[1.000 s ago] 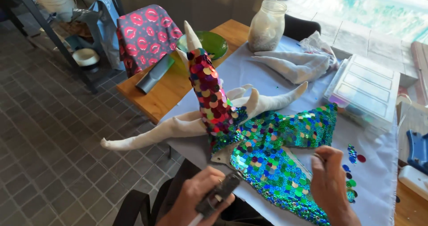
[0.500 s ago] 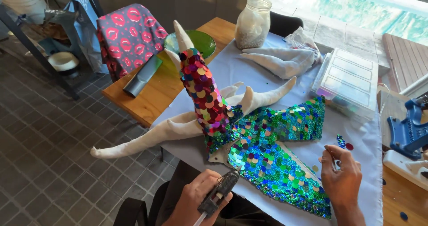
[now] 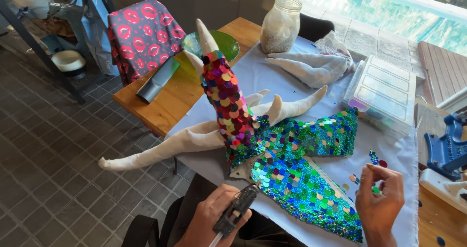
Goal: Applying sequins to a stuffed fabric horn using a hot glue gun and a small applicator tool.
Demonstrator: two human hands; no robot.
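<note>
Green-and-blue sequinned fabric wing (image 3: 301,183) of the stuffed cloth creature, spread on the pale-clothed surface (image 3: 404,154) between both hands, long axis slanting from upper left down to lower right. Left hand (image 3: 214,220) clenched round a dark glue gun (image 3: 237,213), nozzle just short of the wing's near edge. Right hand (image 3: 379,196) nearer the loose sequins (image 3: 377,159), fingertips pinched, apparently on one sequin.

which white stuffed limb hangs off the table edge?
The long limb stretching left past the cloth, tip over the floor. The shorter horns stay above the table.
</note>
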